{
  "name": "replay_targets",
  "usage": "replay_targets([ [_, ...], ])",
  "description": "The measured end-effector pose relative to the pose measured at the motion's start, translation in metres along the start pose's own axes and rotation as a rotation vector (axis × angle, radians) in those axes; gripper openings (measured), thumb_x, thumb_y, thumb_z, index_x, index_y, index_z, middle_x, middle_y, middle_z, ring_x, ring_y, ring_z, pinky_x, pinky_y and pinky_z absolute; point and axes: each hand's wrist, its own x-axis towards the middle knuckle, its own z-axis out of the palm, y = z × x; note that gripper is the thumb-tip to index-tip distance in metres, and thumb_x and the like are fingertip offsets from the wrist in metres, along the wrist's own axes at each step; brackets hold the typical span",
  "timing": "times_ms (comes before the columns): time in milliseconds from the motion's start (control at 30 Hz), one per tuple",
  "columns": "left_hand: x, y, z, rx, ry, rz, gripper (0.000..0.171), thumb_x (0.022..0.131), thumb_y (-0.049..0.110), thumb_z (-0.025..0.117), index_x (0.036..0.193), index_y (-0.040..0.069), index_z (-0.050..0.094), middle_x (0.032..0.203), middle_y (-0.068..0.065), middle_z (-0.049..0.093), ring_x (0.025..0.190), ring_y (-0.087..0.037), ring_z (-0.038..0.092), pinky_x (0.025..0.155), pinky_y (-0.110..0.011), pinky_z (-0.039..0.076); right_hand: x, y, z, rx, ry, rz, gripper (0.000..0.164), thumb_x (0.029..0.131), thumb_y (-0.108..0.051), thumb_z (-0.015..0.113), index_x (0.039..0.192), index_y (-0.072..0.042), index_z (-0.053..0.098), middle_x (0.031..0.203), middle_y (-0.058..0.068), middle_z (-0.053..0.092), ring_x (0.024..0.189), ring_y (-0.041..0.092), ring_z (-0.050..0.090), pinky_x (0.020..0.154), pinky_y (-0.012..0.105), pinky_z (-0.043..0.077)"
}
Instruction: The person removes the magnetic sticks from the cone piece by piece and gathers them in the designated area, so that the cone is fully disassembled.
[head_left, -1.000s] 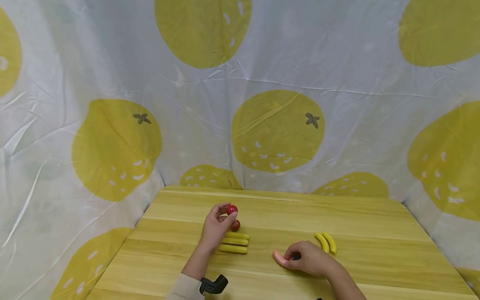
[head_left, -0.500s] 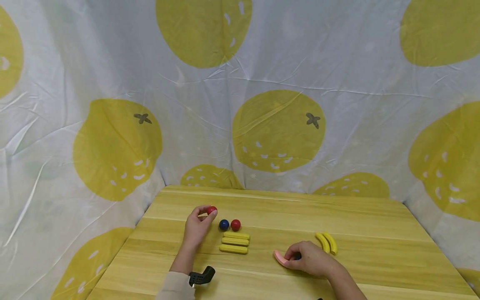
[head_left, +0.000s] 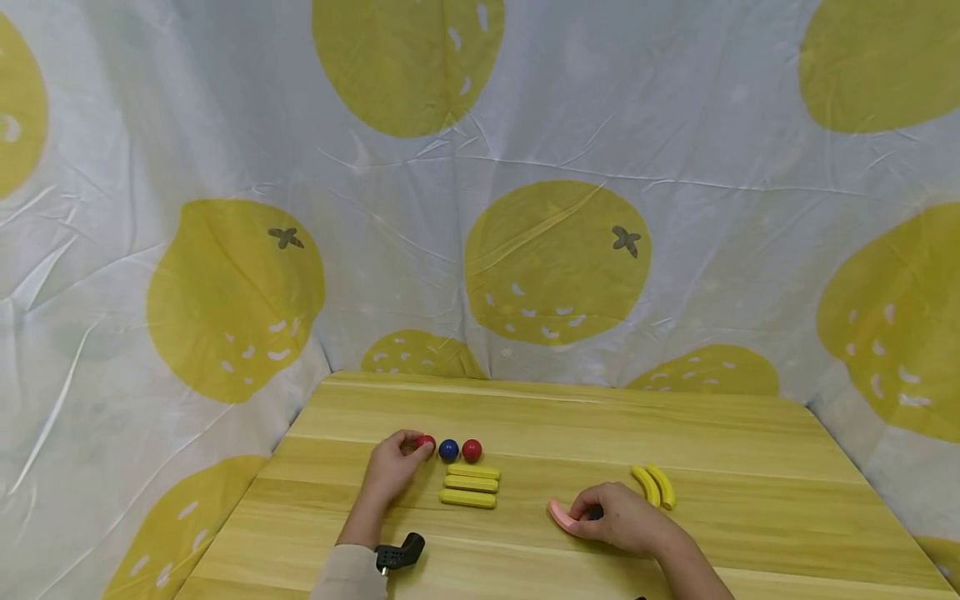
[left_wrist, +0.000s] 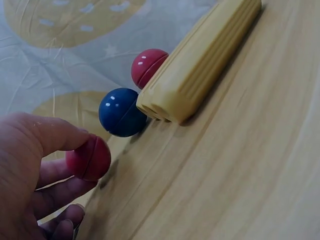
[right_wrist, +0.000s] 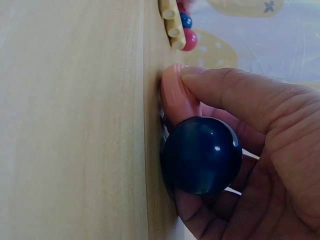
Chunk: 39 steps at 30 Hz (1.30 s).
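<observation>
My left hand (head_left: 390,467) pinches a red ball (left_wrist: 91,159) between thumb and fingers, low at the tabletop, at the left end of a row. Beside it sit a blue ball (head_left: 448,451) and a second red ball (head_left: 472,451). Just in front of these lie three yellow ridged bars (head_left: 468,498), side by side. Farther right, my right hand (head_left: 626,518) grips a pink curved stick (head_left: 559,515) on the table, thumb on its side. In the right wrist view another dark blue ball (right_wrist: 202,157) lies within the curl of that hand, against the pink stick's end.
Two yellow curved sticks (head_left: 654,487) lie together beyond the right hand. The wooden table (head_left: 780,517) ends at a hanging cloth (head_left: 405,225) with lemon prints at its back and sides. A black wrist mount (head_left: 401,551) sits on the left forearm.
Holding the red ball, my left hand has moved left past the blue ball, uncovering it, then lowered the red ball to the table beside it. My right hand has stayed put.
</observation>
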Motion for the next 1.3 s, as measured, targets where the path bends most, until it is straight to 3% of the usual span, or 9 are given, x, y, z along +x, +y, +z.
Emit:
replay_targets([
  [233,-0.002,0.002,0.001,0.022,-0.027,0.002,0.026,0.094,0.025,0.074,0.111,0.006,0.073,0.102,-0.007,0.074,0.094,-0.018,0.065,0.085,-0.035,0.051,-0.001,-0.002,0.000,0.012,0.002,-0.004,0.011,0.092,-0.033,0.077,0.092,-0.023,0.075,0.085,-0.011,0.069,0.074,0.001,0.057,0.066,0.022,0.046],
  [533,-0.003,0.001,0.000,-0.011,-0.049,0.014,0.032,0.096,0.025,0.072,0.120,0.003,0.069,0.113,-0.013,0.074,0.106,-0.026,0.068,0.096,-0.047,0.054,0.000,-0.001,0.000,-0.019,0.007,-0.009,0.012,0.093,-0.037,0.075,0.091,-0.025,0.075,0.084,-0.014,0.069,0.074,0.000,0.058,0.067,0.022,0.047],
  [933,-0.004,0.003,0.000,-0.019,-0.055,0.017,0.031,0.098,0.025,0.070,0.121,0.004,0.069,0.115,-0.013,0.073,0.110,-0.029,0.067,0.102,-0.051,0.051,0.001,0.001,0.001,-0.033,0.020,-0.018,0.014,0.094,-0.038,0.074,0.090,-0.024,0.074,0.082,-0.013,0.068,0.072,0.000,0.056,0.066,0.022,0.046],
  [1067,-0.004,0.004,-0.001,-0.021,-0.059,0.018,0.034,0.099,0.026,0.068,0.124,0.003,0.067,0.116,-0.015,0.072,0.107,-0.028,0.067,0.097,-0.049,0.053,0.003,0.002,0.003,-0.052,0.047,-0.007,0.019,0.094,-0.039,0.073,0.099,-0.021,0.072,0.082,-0.011,0.066,0.070,0.000,0.055,0.064,0.023,0.046],
  [1300,-0.001,0.012,-0.006,-0.020,-0.019,0.029,0.039,0.099,0.024,0.067,0.133,0.005,0.063,0.121,-0.016,0.068,0.106,-0.030,0.065,0.091,-0.045,0.054,0.007,0.003,0.006,-0.101,0.124,0.013,0.046,0.098,-0.040,0.067,0.134,-0.012,0.061,0.078,-0.010,0.064,0.063,0.002,0.054,0.058,0.024,0.045],
])
